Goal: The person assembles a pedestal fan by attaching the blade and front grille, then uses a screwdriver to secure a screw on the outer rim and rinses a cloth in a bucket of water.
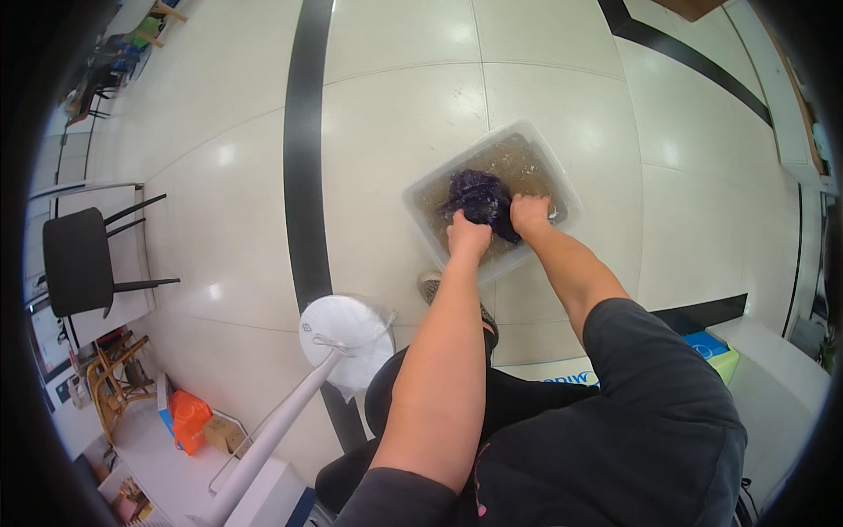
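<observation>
A pale translucent plastic tub [421, 224] stands on the floor with murky brownish water [518, 158] in it. Bunched up in the water lies a wet dark purple cloth [479, 195], its exact kind not clear. My left hand [468, 235] grips the cloth at its near edge, fingers closed. On the cloth's right side my right hand [530, 215] is closed on it too, close to the tub's right wall. Some of the fingertips are hidden by the cloth and the backs of my hands.
Below the tub show my shoes [429, 285]. A white round base with a pole [347, 342], wrapped in plastic, stands to the left. Farther left are a black chair [77, 262] and an orange bag [188, 420]. Dark stripes [305, 149] cross the pale tiled floor.
</observation>
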Action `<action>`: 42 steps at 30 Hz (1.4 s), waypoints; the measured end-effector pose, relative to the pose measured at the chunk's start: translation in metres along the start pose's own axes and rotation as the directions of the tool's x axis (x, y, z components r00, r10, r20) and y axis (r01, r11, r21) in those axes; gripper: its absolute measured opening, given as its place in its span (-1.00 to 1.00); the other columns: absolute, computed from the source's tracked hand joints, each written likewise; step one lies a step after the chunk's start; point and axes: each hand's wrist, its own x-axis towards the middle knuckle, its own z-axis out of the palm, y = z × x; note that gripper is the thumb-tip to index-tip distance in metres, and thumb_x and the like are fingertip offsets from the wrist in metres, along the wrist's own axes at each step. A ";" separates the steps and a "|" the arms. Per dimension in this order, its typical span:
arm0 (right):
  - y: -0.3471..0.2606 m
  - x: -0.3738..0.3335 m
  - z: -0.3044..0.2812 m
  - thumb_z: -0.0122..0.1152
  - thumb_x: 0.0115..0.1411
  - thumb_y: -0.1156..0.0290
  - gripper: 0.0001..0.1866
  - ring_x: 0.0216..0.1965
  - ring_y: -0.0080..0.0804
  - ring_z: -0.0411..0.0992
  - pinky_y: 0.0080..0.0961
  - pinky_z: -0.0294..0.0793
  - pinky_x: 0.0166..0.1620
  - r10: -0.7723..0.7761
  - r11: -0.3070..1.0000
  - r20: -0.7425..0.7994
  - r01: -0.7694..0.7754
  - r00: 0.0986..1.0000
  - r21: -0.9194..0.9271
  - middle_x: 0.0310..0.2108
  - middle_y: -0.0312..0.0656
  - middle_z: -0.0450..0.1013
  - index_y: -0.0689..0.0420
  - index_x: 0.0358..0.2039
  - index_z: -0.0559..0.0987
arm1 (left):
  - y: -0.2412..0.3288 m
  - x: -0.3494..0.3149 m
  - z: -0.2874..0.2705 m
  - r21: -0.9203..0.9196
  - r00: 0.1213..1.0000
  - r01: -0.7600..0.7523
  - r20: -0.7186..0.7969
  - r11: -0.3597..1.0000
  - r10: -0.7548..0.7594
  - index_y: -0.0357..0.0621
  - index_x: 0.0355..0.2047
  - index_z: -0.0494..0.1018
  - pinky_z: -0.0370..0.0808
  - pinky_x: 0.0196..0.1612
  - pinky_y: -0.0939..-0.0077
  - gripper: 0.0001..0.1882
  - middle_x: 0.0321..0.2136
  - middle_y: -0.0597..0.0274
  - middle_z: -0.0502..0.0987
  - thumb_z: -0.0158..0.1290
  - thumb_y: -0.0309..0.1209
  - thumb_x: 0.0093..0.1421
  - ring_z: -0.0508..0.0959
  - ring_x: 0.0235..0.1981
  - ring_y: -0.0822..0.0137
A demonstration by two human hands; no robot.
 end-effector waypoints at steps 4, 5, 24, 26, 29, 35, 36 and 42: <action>-0.002 -0.042 -0.042 0.21 0.16 0.41 -0.63 -0.01 -0.21 0.59 -0.06 0.51 -0.06 -0.342 0.824 -0.277 0.428 0.898 0.371 -0.05 0.02 0.60 0.05 0.02 0.58 | 0.000 -0.015 -0.003 0.211 1.000 -0.001 -0.006 0.977 0.003 0.15 0.50 0.02 0.32 0.38 0.21 0.03 0.40 -0.19 0.17 0.30 -0.29 0.06 0.29 0.38 -0.11; 0.004 -0.067 -0.056 0.21 0.15 0.44 -0.64 -0.04 -0.26 0.59 -0.13 0.53 -0.06 -0.360 0.706 -0.393 0.523 0.846 0.478 -0.09 0.04 0.60 0.10 -0.01 0.59 | 0.000 -0.021 -0.002 0.263 0.998 -0.031 -0.045 0.964 0.044 0.21 0.50 0.01 0.32 0.38 0.22 0.05 0.41 -0.18 0.15 0.32 -0.30 0.05 0.29 0.38 -0.11; 0.010 -0.057 -0.032 0.31 0.29 0.03 -0.61 -0.33 -0.21 0.63 -0.30 0.70 -0.23 -0.559 -0.674 0.244 -0.606 0.793 0.423 -0.40 -0.16 0.59 0.15 -0.30 0.62 | 0.028 -0.070 0.002 -0.271 0.870 -0.450 0.084 0.851 0.486 -0.18 -0.10 0.57 0.48 -0.27 0.52 -0.47 -0.37 0.33 0.55 0.06 -0.63 -0.20 0.54 -0.38 0.37; -0.005 -0.067 -0.029 0.34 0.26 0.18 -0.73 -0.32 -0.24 0.62 -0.25 0.70 -0.20 -0.563 -0.762 0.125 -0.572 0.817 0.304 -0.34 -0.13 0.62 0.14 -0.24 0.62 | 0.019 -0.067 -0.015 -0.754 0.913 -0.119 0.172 0.645 0.370 -0.22 -0.11 0.49 0.51 -0.20 0.45 -0.47 -0.38 0.29 0.50 0.07 -0.56 -0.22 0.53 -0.34 0.25; -0.030 -0.089 -0.056 0.35 0.25 0.28 -0.80 -0.23 -0.33 0.59 -0.32 0.62 -0.07 -0.249 -0.820 0.067 -0.247 0.966 0.516 -0.27 -0.16 0.63 0.14 -0.25 0.68 | 0.016 -0.053 -0.031 -0.976 0.912 0.153 0.201 0.158 0.359 -0.15 -0.13 0.51 0.56 0.07 0.22 -0.78 -0.22 0.13 0.63 0.13 -0.32 0.28 0.64 -0.12 0.17; -0.046 -0.146 -0.104 0.41 0.13 0.26 -0.73 -0.34 -0.34 0.45 -0.34 0.43 -0.18 0.229 -0.248 -0.500 0.547 0.835 0.800 -0.46 -0.28 0.50 0.16 -0.58 0.63 | 0.015 -0.033 -0.034 -0.921 0.853 0.356 0.390 0.160 0.347 0.05 -0.05 0.51 0.58 0.08 0.14 -0.54 -0.13 0.10 0.60 0.12 0.14 0.34 0.61 -0.01 0.13; -0.041 -0.154 -0.110 0.41 0.10 0.27 -0.73 -0.33 -0.32 0.43 -0.31 0.41 -0.17 0.206 -0.027 -0.676 0.694 0.708 0.719 -0.48 -0.29 0.47 0.14 -0.61 0.62 | 0.016 -0.032 -0.032 -0.895 0.774 0.409 0.444 0.179 0.452 0.00 0.02 0.45 0.50 0.13 0.13 -0.47 -0.06 0.06 0.53 0.06 0.16 0.34 0.54 0.05 0.11; -0.003 -0.170 -0.147 0.37 -0.08 0.34 -0.76 -0.32 -0.27 0.32 -0.26 0.25 -0.22 -0.269 0.281 -0.963 0.957 0.000 -0.078 -0.50 -0.36 0.37 0.03 -0.74 0.48 | 0.051 -0.041 -0.041 -0.739 0.120 0.572 0.503 0.355 0.856 -0.34 0.40 0.07 -0.02 0.45 0.06 -0.03 0.38 -0.13 0.13 -0.30 0.31 0.34 0.10 0.39 -0.04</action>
